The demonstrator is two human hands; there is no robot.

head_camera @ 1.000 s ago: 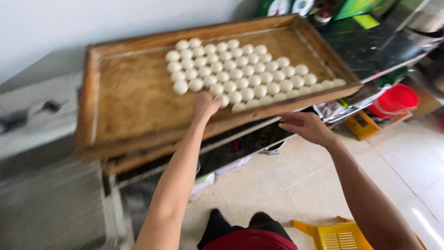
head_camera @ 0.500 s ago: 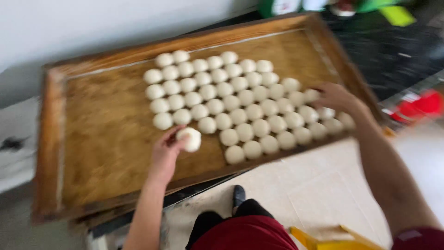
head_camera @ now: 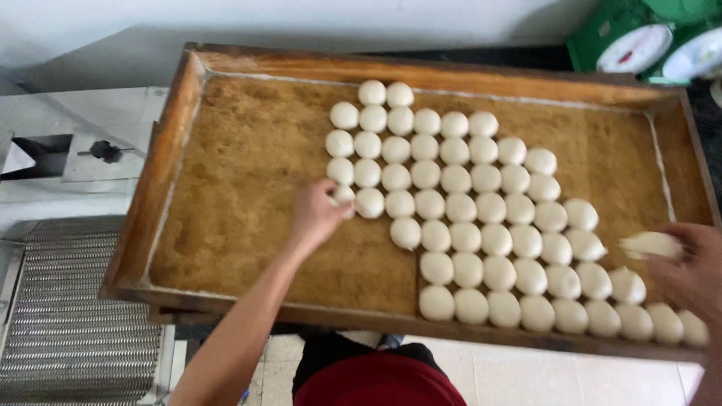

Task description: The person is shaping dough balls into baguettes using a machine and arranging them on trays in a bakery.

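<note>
Left hand point(head_camera: 317, 216) fingers pinching dough ball point(head_camera: 343, 195) against row on wooden tray point(head_camera: 226, 188); right hand point(head_camera: 688, 271) gripping another ball point(head_camera: 651, 243). Risk: squashing neighbours, nudging rows crooked.

i'm looking down into what reads as a small bakery or food workshop. a big wooden tray point(head_camera: 226, 188) dusted with flour carries rows of round white dough balls point(head_camera: 466, 225). a steel machine with a wire mesh conveyor belt point(head_camera: 68, 316) sits beside it, two green dial scales point(head_camera: 639, 45) stand behind, and the floor is pale tile point(head_camera: 587, 380).
</note>
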